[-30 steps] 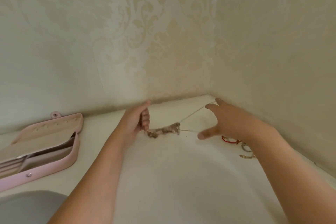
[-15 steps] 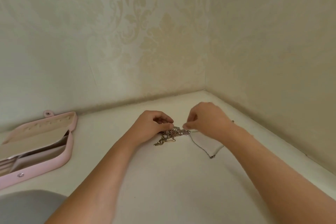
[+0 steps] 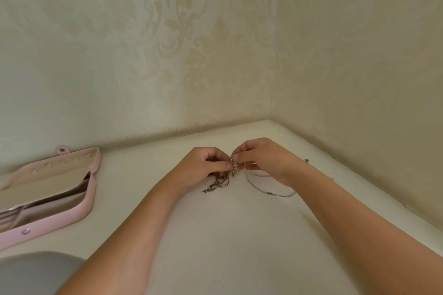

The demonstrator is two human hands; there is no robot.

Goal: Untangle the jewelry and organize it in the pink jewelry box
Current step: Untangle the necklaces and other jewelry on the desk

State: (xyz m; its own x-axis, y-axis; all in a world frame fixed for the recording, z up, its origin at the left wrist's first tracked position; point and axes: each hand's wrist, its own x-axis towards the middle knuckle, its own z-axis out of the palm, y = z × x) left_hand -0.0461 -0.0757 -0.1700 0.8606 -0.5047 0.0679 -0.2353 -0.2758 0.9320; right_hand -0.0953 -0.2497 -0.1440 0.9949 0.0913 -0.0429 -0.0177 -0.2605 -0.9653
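1. Both hands are on the mess. My left hand (image 3: 206, 163) has its fingers curled in and pinches the clump of chains (image 3: 220, 181) between thumb and fingertips. My right hand (image 3: 266, 158) pinches the same clump from the other side, so the two hands nearly touch.
2. The clump sits out on the white table (image 3: 227, 235), toward the corner where the walls meet. Its top is lifted in my fingers, and the goldish tail ends hang down onto the table just below my left hand.
3. One thin chain (image 3: 271, 193) loops out from under my right hand and lies flat, with what looks like a clasp at the bottom of the loop (my hand covers the rest, so I can't tell if it's free of the clump).
4. There's a small metal bit (image 3: 306, 160) just past my right wrist, too tiny to make out.
5. The pink box (image 3: 86, 203) lies open at the far left, well apart from my hands. I can see a beige flap and dividers, and no jewelry in the part that shows, though its near end runs out of view.
6. Progress-wise I'd call this early. Nothing looks sorted into the box and the knot looks tight. What's left is teasing each chain out, then carrying them over one at a time.
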